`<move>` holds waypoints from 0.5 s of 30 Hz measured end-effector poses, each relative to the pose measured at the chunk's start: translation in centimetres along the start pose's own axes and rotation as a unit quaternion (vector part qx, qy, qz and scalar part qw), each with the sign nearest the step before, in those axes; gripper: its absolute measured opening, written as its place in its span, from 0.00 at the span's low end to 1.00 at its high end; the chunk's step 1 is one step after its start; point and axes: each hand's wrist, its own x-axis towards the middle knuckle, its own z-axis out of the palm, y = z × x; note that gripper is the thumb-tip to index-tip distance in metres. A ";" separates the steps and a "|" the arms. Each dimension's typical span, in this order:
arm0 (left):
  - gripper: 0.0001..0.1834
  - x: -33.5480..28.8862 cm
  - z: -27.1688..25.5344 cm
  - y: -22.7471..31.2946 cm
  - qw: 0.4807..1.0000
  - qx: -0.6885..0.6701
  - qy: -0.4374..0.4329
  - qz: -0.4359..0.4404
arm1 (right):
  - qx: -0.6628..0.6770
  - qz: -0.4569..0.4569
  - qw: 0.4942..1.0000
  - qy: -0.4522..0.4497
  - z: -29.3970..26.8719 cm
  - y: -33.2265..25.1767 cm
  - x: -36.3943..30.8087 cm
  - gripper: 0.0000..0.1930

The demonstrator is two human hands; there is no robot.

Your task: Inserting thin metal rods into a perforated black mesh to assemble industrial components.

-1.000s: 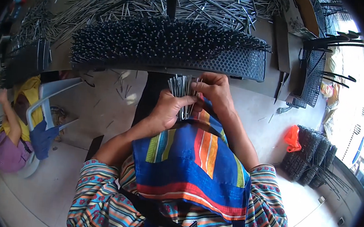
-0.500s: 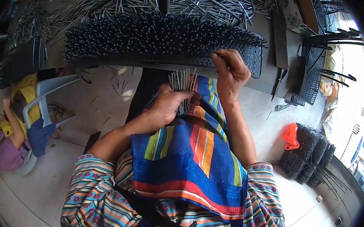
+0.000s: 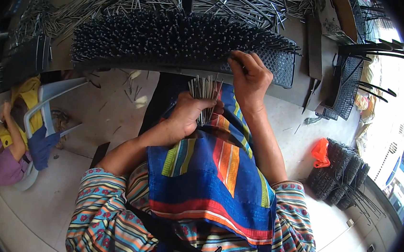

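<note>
My left hand (image 3: 185, 111) is closed around a bundle of thin metal rods (image 3: 202, 86), which stand up out of the fist in front of my apron. Ahead of it stretches a long black perforated rack (image 3: 284, 65), most of its holes packed with upright dark rods (image 3: 166, 36). At the rack's near edge, toward the right, my right hand (image 3: 254, 82) is raised with thumb and fingers pinched together. Whatever is between those fingertips is too small to make out.
Loose rods (image 3: 236, 6) lie heaped behind the rack. A knife-like blade (image 3: 313, 49) and an open box (image 3: 334, 17) are at the right. Black mesh baskets (image 3: 337, 171) are stacked on the floor beside a red bag (image 3: 321, 153). Another person (image 3: 9, 164) sits at the left by a chair.
My right hand has shifted slightly left along the rack's near edge, still pinched. The left hand keeps its hold on the bundle. The view has turned a little.
</note>
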 end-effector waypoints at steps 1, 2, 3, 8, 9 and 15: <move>0.13 0.0 -0.1 0.0 1.000 0.003 0.000 -0.002 | -0.005 -0.010 1.000 0.004 0.1 0.1 0.0 0.07; 0.13 0.0 -0.1 0.0 1.000 0.007 0.000 -0.003 | -0.010 -0.021 1.000 0.008 0.1 0.1 -0.1 0.08; 0.13 0.0 -0.2 0.0 1.000 0.006 0.000 -0.003 | -0.010 -0.021 1.000 0.007 0.1 0.2 -0.2 0.08; 0.11 -0.3 0.2 0.1 0.999 -0.041 0.000 0.004 | -0.094 -0.086 0.992 -0.012 -0.5 -0.4 -0.3 0.12; 0.11 -0.3 0.0 0.1 0.999 -0.041 0.001 0.003 | -0.093 -0.085 0.992 -0.013 -0.5 -0.4 -0.3 0.12; 0.12 -0.1 -0.7 0.1 0.997 -0.050 -0.044 0.032 | -0.212 -0.139 0.966 -0.052 -1.0 -0.2 -0.5 0.21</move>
